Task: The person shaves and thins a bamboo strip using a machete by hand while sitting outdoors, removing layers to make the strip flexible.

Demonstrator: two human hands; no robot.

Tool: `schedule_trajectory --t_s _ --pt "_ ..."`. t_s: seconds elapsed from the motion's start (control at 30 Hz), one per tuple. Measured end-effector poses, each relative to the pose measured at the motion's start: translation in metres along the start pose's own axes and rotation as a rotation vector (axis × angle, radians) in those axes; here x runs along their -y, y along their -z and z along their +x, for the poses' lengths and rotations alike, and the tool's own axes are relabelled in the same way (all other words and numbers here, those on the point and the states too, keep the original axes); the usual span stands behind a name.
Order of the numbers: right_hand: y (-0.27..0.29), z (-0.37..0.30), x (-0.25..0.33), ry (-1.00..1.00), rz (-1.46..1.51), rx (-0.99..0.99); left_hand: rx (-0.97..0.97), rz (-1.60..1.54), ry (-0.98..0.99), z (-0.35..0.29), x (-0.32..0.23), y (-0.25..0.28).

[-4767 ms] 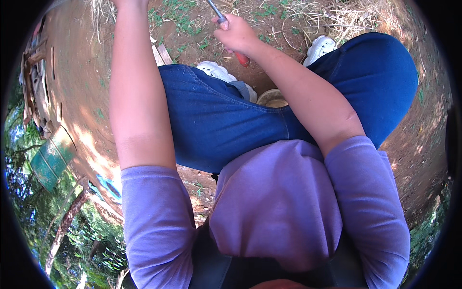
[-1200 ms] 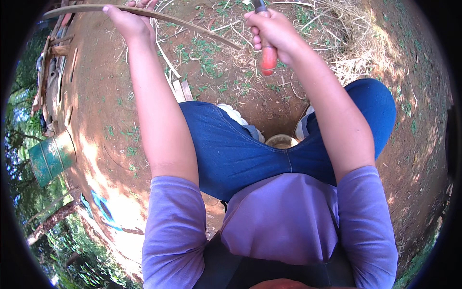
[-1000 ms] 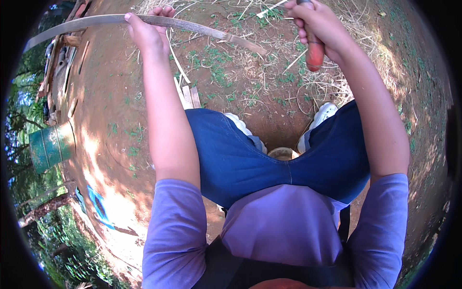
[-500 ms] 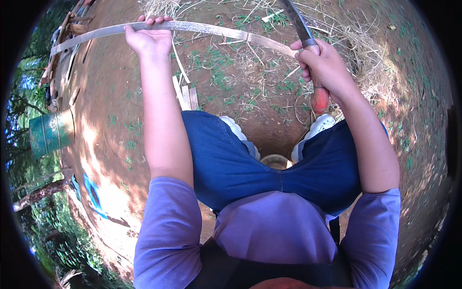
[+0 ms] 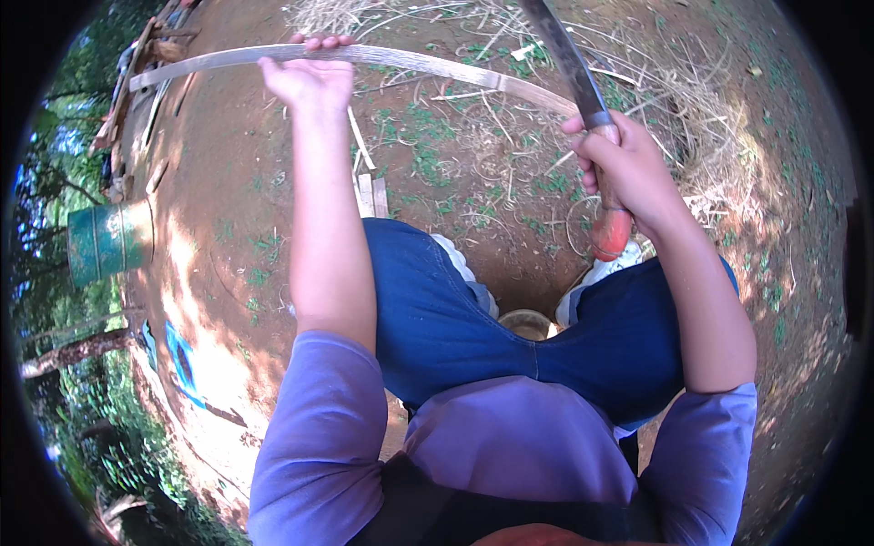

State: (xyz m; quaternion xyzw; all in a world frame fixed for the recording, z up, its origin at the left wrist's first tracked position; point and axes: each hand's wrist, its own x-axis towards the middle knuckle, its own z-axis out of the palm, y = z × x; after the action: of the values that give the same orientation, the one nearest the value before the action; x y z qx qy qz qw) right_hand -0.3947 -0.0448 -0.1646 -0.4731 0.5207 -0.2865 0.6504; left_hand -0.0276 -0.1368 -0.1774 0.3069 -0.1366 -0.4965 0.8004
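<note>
A long, flat strip of pale wood or split bamboo (image 5: 419, 62) stretches across in front of me, bowed in this view. My left hand (image 5: 314, 80), palm up, is closed round it left of its middle, with the fingertips curling over the far edge. My right hand (image 5: 630, 173) grips a machete (image 5: 612, 235) by its wooden handle, whose butt end is red. Its dark blade points away from me and up to the left, past the top of the picture. The strip's right end meets the fingertips of my right hand; whether they pinch it is unclear.
Straw-like shavings (image 5: 701, 150) litter the brown ground ahead and to the right. Short flat wood pieces (image 5: 373, 196) lie by my left knee. A round, pale object (image 5: 526, 323) sits between my feet. To the left stand a green drum (image 5: 111, 241) and a woodpile (image 5: 137, 82).
The strip and my left hand have shifted a little to the right. My right hand has drawn the machete slightly nearer to me. The whole view has also shifted slightly.
</note>
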Motion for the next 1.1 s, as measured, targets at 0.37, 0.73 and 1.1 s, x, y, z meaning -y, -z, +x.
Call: schedule_trajectory --t_s 0.37,0.73,1.1 --pt "-0.009 0.004 -0.006 -0.02 -0.029 0.001 0.177 0.444 -0.067 -0.016 0.004 -0.012" --pt "-0.011 0.008 -0.015 0.099 0.015 -0.086 0.195 1.277 -0.234 -0.027 0.014 -0.019" --pt "0.009 0.035 -0.019 0.402 -0.091 -0.251 0.599 2.158 -0.811 -0.081 0.045 -0.054"
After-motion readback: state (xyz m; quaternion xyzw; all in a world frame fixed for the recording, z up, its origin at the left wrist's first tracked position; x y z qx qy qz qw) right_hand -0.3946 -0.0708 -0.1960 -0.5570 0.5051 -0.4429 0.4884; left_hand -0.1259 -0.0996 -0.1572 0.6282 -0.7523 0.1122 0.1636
